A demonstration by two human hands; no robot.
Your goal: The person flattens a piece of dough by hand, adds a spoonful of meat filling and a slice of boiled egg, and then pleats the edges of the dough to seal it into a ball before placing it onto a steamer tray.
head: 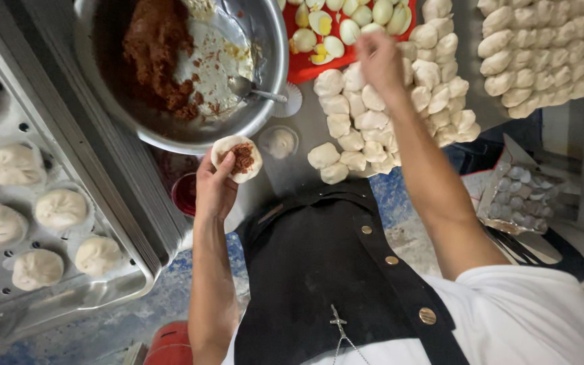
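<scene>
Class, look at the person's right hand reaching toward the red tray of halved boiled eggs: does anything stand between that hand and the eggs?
Nothing visible does. The right hand is raised above the pile of dough pieces, its fingertips already at the near edge of the red tray of halved boiled eggs. The left hand, apart, holds a dough round with filling.

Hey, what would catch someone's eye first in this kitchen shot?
The left hand cups a round dough wrapper topped with reddish-brown filling, just below a big metal bowl of the same filling. The right hand reaches over a heap of dough pieces toward halved boiled eggs on a red tray.
</scene>
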